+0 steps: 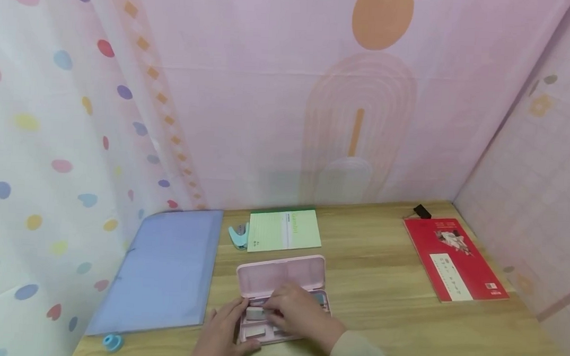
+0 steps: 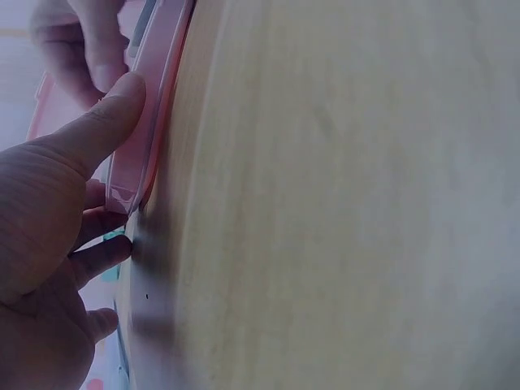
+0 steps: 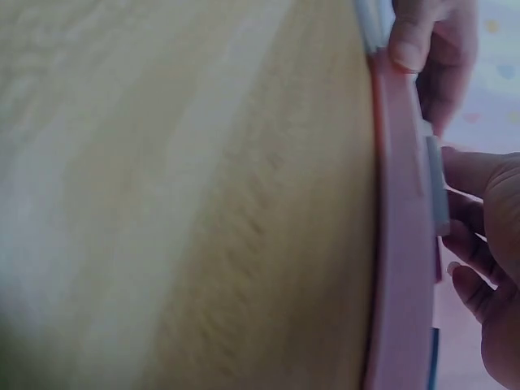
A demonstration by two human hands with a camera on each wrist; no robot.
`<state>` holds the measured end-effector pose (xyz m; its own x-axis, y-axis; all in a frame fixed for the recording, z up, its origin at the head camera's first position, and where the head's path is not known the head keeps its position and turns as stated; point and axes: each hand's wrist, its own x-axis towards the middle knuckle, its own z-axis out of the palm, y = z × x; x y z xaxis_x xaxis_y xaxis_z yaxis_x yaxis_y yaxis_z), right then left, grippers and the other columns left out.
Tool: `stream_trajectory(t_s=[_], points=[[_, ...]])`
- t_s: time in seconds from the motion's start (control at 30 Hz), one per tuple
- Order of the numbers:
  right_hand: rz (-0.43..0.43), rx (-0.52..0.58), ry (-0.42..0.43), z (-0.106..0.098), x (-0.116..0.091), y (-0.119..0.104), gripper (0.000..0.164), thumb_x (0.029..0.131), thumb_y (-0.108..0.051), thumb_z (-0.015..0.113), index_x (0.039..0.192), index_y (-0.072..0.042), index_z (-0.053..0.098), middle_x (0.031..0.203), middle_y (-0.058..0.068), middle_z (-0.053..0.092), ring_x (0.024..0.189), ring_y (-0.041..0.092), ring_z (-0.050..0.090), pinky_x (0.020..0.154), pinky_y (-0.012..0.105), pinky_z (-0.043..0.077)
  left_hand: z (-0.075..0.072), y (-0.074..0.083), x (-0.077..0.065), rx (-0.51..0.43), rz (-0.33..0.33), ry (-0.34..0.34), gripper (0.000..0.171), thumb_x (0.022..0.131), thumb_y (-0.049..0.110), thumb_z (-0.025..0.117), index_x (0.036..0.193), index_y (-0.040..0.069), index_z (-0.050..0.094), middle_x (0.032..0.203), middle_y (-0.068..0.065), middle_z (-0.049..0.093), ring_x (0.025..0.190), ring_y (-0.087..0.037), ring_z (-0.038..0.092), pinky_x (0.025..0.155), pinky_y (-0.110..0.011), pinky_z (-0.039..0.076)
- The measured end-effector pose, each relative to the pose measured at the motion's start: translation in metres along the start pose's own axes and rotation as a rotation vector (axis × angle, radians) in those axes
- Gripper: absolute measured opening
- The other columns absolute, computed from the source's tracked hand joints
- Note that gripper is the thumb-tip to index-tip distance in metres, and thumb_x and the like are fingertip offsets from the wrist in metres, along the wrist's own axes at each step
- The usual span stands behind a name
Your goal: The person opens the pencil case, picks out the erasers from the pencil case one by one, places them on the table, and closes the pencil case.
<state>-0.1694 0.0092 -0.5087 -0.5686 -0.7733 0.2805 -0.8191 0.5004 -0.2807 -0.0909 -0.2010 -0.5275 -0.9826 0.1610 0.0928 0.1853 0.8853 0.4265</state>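
Note:
An open pink pencil case lies on the table with its lid tilted back. My left hand grips the case's left end, the thumb at its front wall and the fingers on the far side. Over the case's inside, my right hand pinches a small grey-white block, which also shows at the case's rim in the right wrist view. A white eraser-like piece lies in the front compartment. Something blue shows at the right end. My right hand hides the middle.
A blue folder lies at the left, with a small blue round piece by its front edge. Behind the case are a light-blue hole punch or stapler and a green notebook. A red booklet and black binder clip lie right.

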Motion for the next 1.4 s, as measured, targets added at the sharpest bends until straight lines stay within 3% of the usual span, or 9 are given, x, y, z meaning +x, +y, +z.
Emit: stream_trajectory(t_s=[0.2, 0.43, 0.63, 0.8, 0.9, 1.03, 1.17, 1.4], points=[[0.025, 0.018, -0.027, 0.009, 0.003, -0.001, 0.019, 0.086, -0.028, 0.071, 0.105, -0.024, 0.073, 0.097, -0.015, 0.068, 0.092, 0.000, 0.058, 0.088, 0.020, 0.047, 0.000, 0.000, -0.001, -0.007, -0.025, -0.033, 0.101, 0.067, 0.074, 0.065, 0.140, 0.007, 0.048, 0.141, -0.010, 0.049, 0.127, -0.031, 0.046, 0.100, -0.071, 0.028], [0.028, 0.036, 0.036, 0.007, 0.003, -0.006, 0.015, 0.087, -0.023, 0.071, 0.102, -0.024, 0.074, 0.095, -0.014, 0.069, 0.089, -0.001, 0.061, 0.086, 0.017, 0.048, -0.003, 0.004, -0.002, 0.010, -0.043, -0.089, 0.101, 0.072, 0.073, 0.063, 0.143, 0.004, 0.044, 0.143, -0.012, 0.046, 0.130, -0.033, 0.044, 0.098, -0.072, 0.029], [0.079, 0.112, 0.165, -0.019, -0.010, -0.008, 0.014, 0.086, -0.020, 0.072, 0.100, -0.022, 0.074, 0.097, -0.014, 0.070, 0.091, 0.002, 0.062, 0.085, 0.021, 0.050, -0.001, 0.002, -0.009, -0.079, -0.073, -0.102, 0.101, 0.075, 0.069, 0.064, 0.145, 0.002, 0.039, 0.144, -0.016, 0.046, 0.132, -0.041, 0.039, 0.101, -0.069, 0.028], [0.232, 0.254, 0.267, -0.048, -0.025, 0.001, 0.016, 0.084, -0.021, 0.074, 0.100, -0.023, 0.074, 0.099, -0.012, 0.070, 0.092, 0.005, 0.063, 0.084, 0.028, 0.053, -0.001, -0.002, -0.012, -0.108, -0.108, -0.119, 0.101, 0.075, 0.067, 0.067, 0.147, 0.003, 0.036, 0.144, -0.017, 0.044, 0.133, -0.044, 0.036, 0.101, -0.073, 0.022], [0.360, 0.347, 0.309, -0.065, -0.046, 0.018, 0.018, 0.084, -0.020, 0.074, 0.101, -0.025, 0.074, 0.101, -0.011, 0.070, 0.092, 0.006, 0.064, 0.080, 0.028, 0.055, -0.001, 0.001, -0.010, -0.092, -0.106, -0.135, 0.103, 0.074, 0.069, 0.065, 0.147, 0.002, 0.035, 0.144, -0.018, 0.044, 0.133, -0.045, 0.036, 0.101, -0.073, 0.022], [0.542, 0.365, 0.351, -0.085, -0.083, 0.059, 0.018, 0.085, -0.017, 0.074, 0.101, -0.026, 0.074, 0.097, -0.010, 0.071, 0.085, 0.008, 0.063, 0.070, 0.025, 0.055, -0.002, 0.008, -0.006, -0.087, -0.104, -0.154, 0.103, 0.075, 0.070, 0.063, 0.147, 0.003, 0.035, 0.146, -0.017, 0.043, 0.134, -0.044, 0.034, 0.103, -0.071, 0.022], [0.711, 0.292, 0.317, -0.097, -0.112, 0.110, 0.017, 0.089, -0.016, 0.070, 0.105, -0.023, 0.074, 0.097, -0.006, 0.069, 0.078, 0.012, 0.058, 0.064, 0.026, 0.051, 0.000, 0.012, -0.002, -0.078, -0.115, -0.152, 0.102, 0.075, 0.071, 0.061, 0.148, 0.004, 0.034, 0.148, -0.015, 0.041, 0.136, -0.042, 0.033, 0.105, -0.069, 0.021], [0.801, 0.233, 0.277, -0.094, -0.122, 0.175, 0.018, 0.092, -0.015, 0.066, 0.108, -0.014, 0.073, 0.102, 0.005, 0.070, 0.078, 0.017, 0.058, 0.064, 0.028, 0.051, 0.001, 0.009, 0.005, -0.051, -0.126, -0.127, 0.102, 0.073, 0.072, 0.062, 0.147, 0.007, 0.037, 0.147, -0.011, 0.043, 0.136, -0.038, 0.034, 0.106, -0.068, 0.021]])
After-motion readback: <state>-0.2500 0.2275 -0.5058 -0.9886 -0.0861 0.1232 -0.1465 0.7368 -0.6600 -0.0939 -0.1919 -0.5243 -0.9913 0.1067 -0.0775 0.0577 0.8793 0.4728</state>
